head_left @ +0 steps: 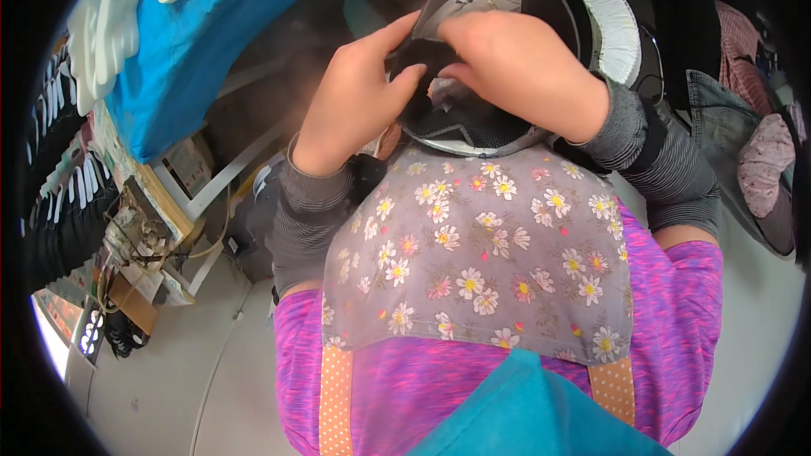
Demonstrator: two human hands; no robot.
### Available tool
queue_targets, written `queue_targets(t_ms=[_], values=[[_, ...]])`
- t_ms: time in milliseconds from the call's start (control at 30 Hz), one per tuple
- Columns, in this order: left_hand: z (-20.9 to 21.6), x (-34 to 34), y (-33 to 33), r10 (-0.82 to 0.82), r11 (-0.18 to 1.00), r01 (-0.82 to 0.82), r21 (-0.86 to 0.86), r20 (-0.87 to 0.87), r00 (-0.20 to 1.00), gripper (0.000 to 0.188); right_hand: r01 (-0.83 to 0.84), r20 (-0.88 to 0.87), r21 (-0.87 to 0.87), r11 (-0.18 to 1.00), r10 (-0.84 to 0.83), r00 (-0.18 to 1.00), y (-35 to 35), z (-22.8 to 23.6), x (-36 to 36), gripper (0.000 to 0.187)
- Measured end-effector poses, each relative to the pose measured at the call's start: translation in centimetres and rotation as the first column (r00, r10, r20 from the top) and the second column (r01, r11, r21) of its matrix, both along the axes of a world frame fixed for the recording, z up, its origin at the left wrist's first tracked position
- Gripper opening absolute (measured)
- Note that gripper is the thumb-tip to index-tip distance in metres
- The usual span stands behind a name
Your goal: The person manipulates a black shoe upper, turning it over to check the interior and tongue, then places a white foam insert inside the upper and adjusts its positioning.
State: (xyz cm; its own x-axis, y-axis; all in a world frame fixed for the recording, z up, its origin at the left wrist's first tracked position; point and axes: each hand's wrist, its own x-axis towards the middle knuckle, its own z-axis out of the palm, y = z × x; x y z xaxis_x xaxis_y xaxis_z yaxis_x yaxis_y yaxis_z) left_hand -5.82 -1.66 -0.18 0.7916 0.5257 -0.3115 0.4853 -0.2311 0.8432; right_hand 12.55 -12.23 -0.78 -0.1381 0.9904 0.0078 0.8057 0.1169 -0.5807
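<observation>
A round, hollow black piece (498, 114) lies open in front of my lap, with a black mesh lining and a grey rim. I cannot tell its exact kind. My left hand (355, 89) is at its left edge, fingers curled behind the edge and thumb toward the opening. My right hand (519, 63) reaches over from the right, bent down into the opening, thumb and fingers close together; what they pinch is hidden. Between the two thumbs, a small crumpled shiny scrap (441, 95) shows against the mesh. A silvery-white ribbed band (610, 25) curves round the far right side.
A large blue cover (190, 51) with white padded pieces (108, 42) on it fills the upper left. Dark items with white strips (72, 194) hang at far left, near a wooden-edged frame (160, 203) with loose cords. Another person's denim-clad leg (726, 131) is at right.
</observation>
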Motion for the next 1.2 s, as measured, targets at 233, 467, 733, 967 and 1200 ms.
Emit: queue_targets(t_ms=[233, 467, 733, 967, 1200], values=[[-1.6, -0.7, -0.2, -0.008, 0.998, -0.001, 0.055, 0.171, 0.985, 0.05, -0.062, 0.054, 0.042, 0.997, 0.06, 0.997, 0.4, -0.1, 0.8, 0.016], [-1.8, -0.6, -0.2, 0.035, 0.994, -0.047, 0.104, 0.108, 0.994, 0.034, 0.044, 0.104, 0.174, 0.984, -0.063, 0.993, 1.2, -1.5, 0.5, 0.013], [-1.2, 0.1, -0.1, 0.038, 0.982, -0.058, 0.182, 0.11, 0.993, 0.029, 0.06, 0.115, 0.191, 0.98, -0.083, 0.99, 1.0, -1.8, 0.5, 0.019], [-1.2, -0.1, 0.3, -0.027, 0.999, 0.033, -0.022, 0.227, 0.974, 0.051, 0.136, 0.093, 0.16, 0.978, -0.152, 0.984, -0.2, 0.3, 1.0, 0.019], [-0.1, 0.1, 1.6, -0.181, 0.981, 0.186, -0.05, 0.092, 0.979, 0.05, 0.124, 0.11, 0.332, 0.935, -0.169, 0.979, 0.2, -0.8, 0.9, 0.018]])
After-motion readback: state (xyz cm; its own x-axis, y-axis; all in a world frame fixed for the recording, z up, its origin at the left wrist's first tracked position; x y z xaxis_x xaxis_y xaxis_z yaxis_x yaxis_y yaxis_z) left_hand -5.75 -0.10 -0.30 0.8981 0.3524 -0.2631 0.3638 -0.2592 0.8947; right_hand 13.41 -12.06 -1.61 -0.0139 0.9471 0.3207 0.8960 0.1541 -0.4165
